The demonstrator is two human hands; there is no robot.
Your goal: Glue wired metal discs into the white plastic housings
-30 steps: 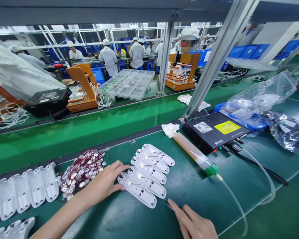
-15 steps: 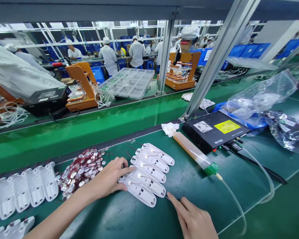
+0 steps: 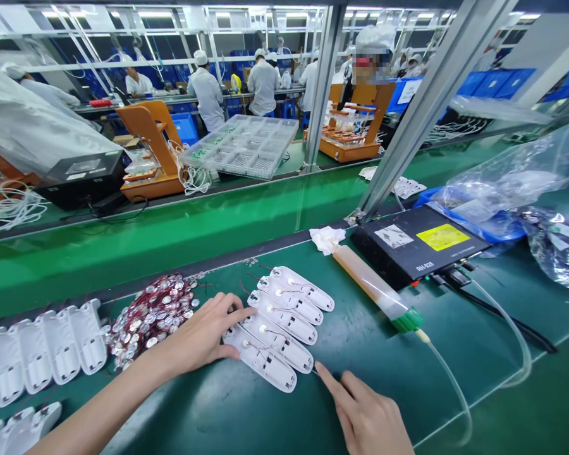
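Several white plastic housing shells (image 3: 284, 325) lie side by side in a slanted row on the green bench, open side up. Each visible shell carries a small round disc with thin red wires. My left hand (image 3: 213, 328) grips the upper left ends of the nearest shells, thumb at one edge and index finger across. My right hand (image 3: 367, 411) is closed, its index finger pointing at the lower right end of the second-nearest shell. A thin metal tool tip shows by that fingertip; the rest is hidden under the hand.
Wired discs (image 3: 154, 316) are heaped left of my left hand, beside more white shells (image 3: 47, 351). To the right lie a glue syringe (image 3: 372, 284) with a hose and a black controller box (image 3: 420, 243). A metal post (image 3: 422, 114) slants up behind.
The camera view has shifted slightly, so the background sits a little higher. Both hands keep nearly the same places at the shells.
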